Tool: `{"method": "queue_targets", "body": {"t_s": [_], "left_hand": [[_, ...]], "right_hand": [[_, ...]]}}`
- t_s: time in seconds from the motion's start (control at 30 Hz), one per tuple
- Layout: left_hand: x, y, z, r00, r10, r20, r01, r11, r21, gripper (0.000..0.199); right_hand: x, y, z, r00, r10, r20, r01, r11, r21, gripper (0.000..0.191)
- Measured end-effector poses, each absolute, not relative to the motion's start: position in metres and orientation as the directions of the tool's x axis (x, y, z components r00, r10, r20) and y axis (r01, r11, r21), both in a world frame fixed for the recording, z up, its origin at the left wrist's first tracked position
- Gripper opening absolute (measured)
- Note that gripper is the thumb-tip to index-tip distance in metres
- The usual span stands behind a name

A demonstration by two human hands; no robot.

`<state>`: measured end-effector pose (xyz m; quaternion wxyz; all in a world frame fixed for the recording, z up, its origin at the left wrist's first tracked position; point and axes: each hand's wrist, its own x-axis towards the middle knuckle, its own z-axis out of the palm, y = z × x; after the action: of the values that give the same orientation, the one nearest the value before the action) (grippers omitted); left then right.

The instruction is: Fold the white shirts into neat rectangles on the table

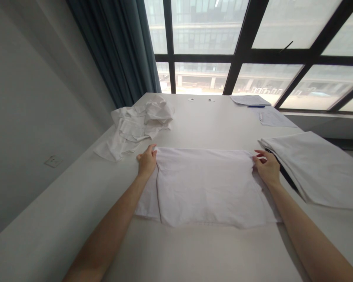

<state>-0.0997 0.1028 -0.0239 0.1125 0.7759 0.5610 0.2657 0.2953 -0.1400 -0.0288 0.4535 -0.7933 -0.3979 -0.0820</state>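
A white cloth (204,184), folded into a wide rectangle, lies in front of me with layers showing at both sides. At its far left corner my left hand (147,160) is closed, pinching the fabric between thumb and fingers. My right hand (267,166) pinches the far right corner, its fingers curled. The far edge runs nearly straight between the two hands, while the near edge is slightly wavy.
Crumpled white fabric (135,127) lies at the back left of the white table (206,254). Folded white cloth (326,168) with something dark beneath sits at the right. Papers (250,100) and a blue pen (256,106) are at the back right, near the window.
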Motion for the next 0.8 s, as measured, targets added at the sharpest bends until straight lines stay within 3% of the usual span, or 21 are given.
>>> {"method": "queue_targets", "body": {"t_s": [0.4, 0.57, 0.67, 0.8], "left_hand": [[-0.099, 0.103, -0.026, 0.221, 0.919, 0.327, 0.837, -0.351, 0.419, 0.032], [-0.1, 0.099, -0.021, 0.223, 0.883, 0.413, 0.869, -0.372, 0.327, 0.032], [-0.094, 0.093, -0.011, 0.326, 0.815, 0.479, 0.851, -0.474, 0.226, 0.031], [-0.078, 0.081, -0.001, 0.655, 0.657, 0.373, 0.645, -0.743, 0.176, 0.027]], "right_hand": [[0.296, -0.139, -0.032, 0.566, 0.626, 0.537, 0.806, -0.282, -0.52, 0.032], [0.299, -0.139, -0.034, 0.495, 0.636, 0.592, 0.864, -0.292, -0.409, 0.032], [0.293, -0.137, -0.027, 0.398, 0.645, 0.652, 0.917, -0.254, -0.309, 0.032], [0.272, -0.128, -0.015, 0.272, 0.766, 0.582, 0.932, -0.06, -0.356, 0.028]]}}
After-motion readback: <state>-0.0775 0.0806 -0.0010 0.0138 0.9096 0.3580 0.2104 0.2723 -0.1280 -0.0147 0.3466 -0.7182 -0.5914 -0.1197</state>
